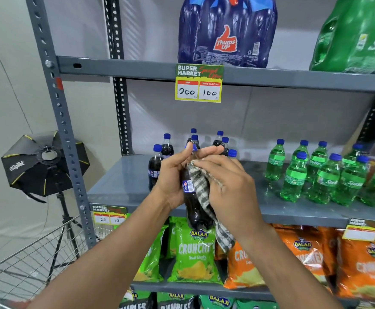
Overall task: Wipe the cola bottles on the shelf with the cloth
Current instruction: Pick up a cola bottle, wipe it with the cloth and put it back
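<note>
Dark cola fills the bottle (194,204) that the person holds in front of the grey metal shelf (124,181), a little tilted, with its bottom hanging lower than the shelf edge and above the green snack bags (194,255). The left hand (175,175) has its grip closed around the upper part of the bottle, thumb up beside the neck and fingers reaching over to the right. The right hand (228,188) presses a checked cloth (202,188) against the right side of the bottle; its grip holds the cloth, and the loose end of the cloth hangs down under the bottle. The blue label of the bottle shows between the two hands.

Behind the hands, the other cola bottles (159,161) with blue caps stand upright on the left part of the middle shelf. Green Sprite bottles (320,175) stand in a group on the right part of the same shelf, well apart from the cola. A price tag (198,83) hangs on the edge of the upper shelf, under a blue Thums Up pack (226,32). Orange snack bags (311,259) are on the lower shelf at right. A wire basket (32,259) is at the lower left
</note>
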